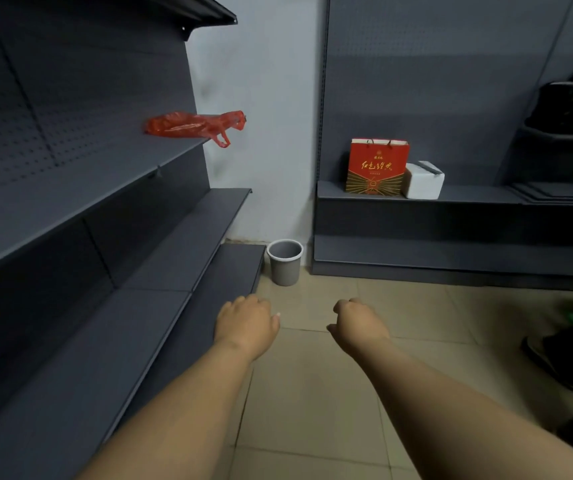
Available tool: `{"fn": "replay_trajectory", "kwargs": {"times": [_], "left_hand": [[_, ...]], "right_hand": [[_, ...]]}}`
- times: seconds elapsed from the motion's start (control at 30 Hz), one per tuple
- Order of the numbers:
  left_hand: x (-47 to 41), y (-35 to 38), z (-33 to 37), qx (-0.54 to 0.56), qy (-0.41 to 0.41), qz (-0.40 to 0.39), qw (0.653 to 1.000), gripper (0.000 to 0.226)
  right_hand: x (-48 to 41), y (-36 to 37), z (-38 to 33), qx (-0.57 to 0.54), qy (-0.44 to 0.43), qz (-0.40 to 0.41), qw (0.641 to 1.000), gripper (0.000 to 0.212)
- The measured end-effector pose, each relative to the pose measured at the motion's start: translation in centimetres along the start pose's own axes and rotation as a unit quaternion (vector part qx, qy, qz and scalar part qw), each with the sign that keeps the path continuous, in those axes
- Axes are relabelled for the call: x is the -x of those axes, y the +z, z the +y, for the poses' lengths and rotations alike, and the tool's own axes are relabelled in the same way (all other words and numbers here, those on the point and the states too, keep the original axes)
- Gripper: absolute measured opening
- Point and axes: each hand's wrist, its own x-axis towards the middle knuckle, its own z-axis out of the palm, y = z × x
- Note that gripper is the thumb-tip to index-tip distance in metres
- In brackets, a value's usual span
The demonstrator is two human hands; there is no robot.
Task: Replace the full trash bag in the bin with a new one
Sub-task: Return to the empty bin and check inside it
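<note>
Left hand (247,323) and right hand (359,318) have fingers loosely curled, holding nothing. The grey bin (285,268) stands on the floor beyond them, untouched.

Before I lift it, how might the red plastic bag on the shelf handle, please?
The thin red plastic bag looks crumpled and limp, so probably floppy. Its handle droops past the grey shelf edge, so likely light.

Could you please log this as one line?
left hand empty | right hand empty | bin on floor, unlined | red bag on shelf
</note>
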Motion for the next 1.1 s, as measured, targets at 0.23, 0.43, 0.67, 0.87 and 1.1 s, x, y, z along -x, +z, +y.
{"fn": "replay_trajectory", "kwargs": {"times": [0.23,0.43,0.67,0.87,1.1], "left_hand": [[-8.5,0.6,-2.4,-0.014,0.003,-0.002,1.0,0.041],[-16.2,1.8,-2.9,-0.025,0.0,-0.018,1.0,0.041],[-29.5,3.7,-2.0,-0.026,-0.006,-0.026,0.999,0.04],[-42.0,3.9,-0.3,-0.006,-0.02,-0.026,0.999,0.04],[-51.9,4.7,-0.5,0.006,-0.039,-0.034,0.999,0.04]], "right_hand": [[-8.4,0.5,-1.4,0.002,0.006,-0.015,1.0,0.041],[-16.7,0.7,-1.6,-0.002,0.001,-0.025,1.0,0.042],[-30.5,-0.3,-0.3,0.007,-0.014,-0.025,1.0,0.042],[-43.1,-2.7,0.8,0.028,-0.027,-0.048,0.998,0.039],[-53.6,-4.1,0.1,0.031,-0.042,-0.05,0.997,0.032]]}}
